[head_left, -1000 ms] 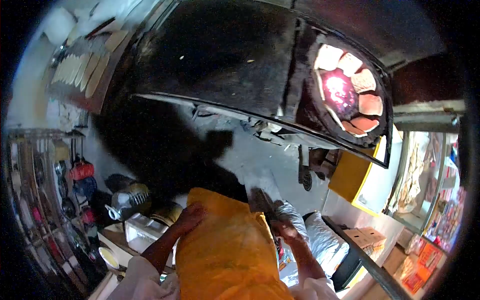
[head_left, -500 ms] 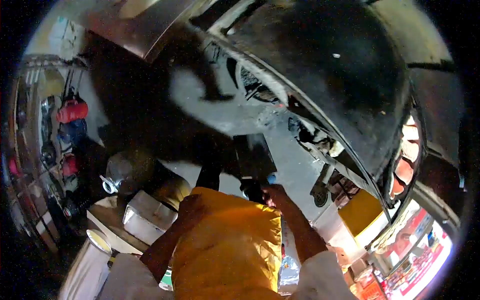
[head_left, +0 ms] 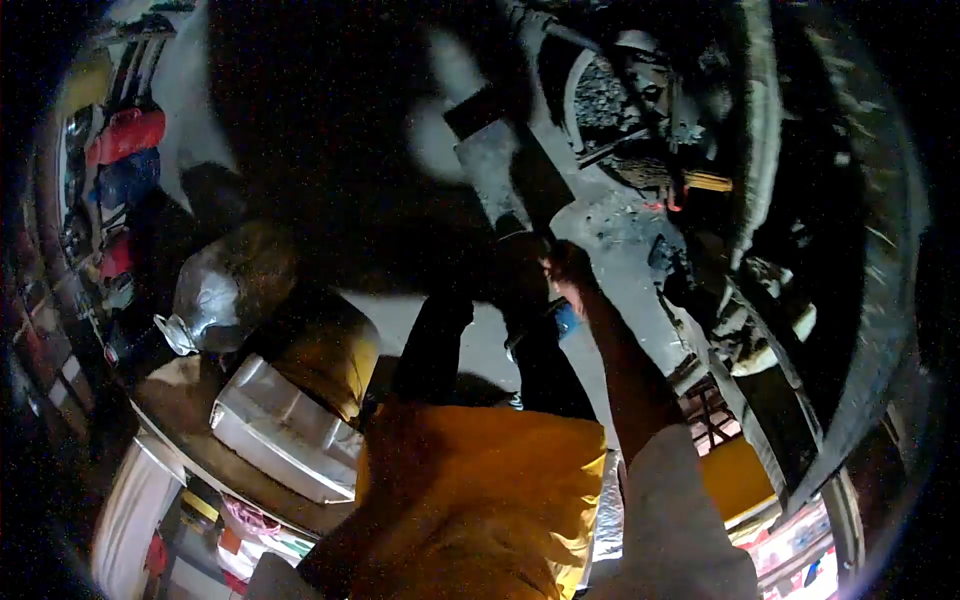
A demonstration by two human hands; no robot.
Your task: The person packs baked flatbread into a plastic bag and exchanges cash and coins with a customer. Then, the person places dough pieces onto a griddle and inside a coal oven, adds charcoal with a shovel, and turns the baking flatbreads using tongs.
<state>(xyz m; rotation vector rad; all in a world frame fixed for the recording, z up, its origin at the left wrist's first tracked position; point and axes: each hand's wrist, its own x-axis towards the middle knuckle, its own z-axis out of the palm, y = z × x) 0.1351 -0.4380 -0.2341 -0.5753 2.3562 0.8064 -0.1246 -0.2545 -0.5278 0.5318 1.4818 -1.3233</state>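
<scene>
My right hand (head_left: 568,275) reaches forward and down, its fingers closed at the near end of a flat, dark rectangular panel (head_left: 490,170). The panel extends away from me over the grey floor (head_left: 625,255). Shadow hides how the fingers sit on it. My left hand does not show; only its pale sleeve (head_left: 285,580) and a dark bit of forearm appear at the bottom left, beside my yellow-orange apron (head_left: 480,480). To the right of the panel, a piece of wood (head_left: 708,181) lies near glowing embers (head_left: 660,207).
A rounded metal vessel (head_left: 215,295) and a white box (head_left: 290,430) stand at left. Red bundles (head_left: 130,135) hang at the far left. Grey ash or coals (head_left: 605,100) lie at the upper right. A long pale curved edge (head_left: 762,130) runs down the right side.
The view has tilted down toward the floor and embers. My right hand and the panel sit farther up in view. My left hand, previously at the apron's top edge, no longer shows.
</scene>
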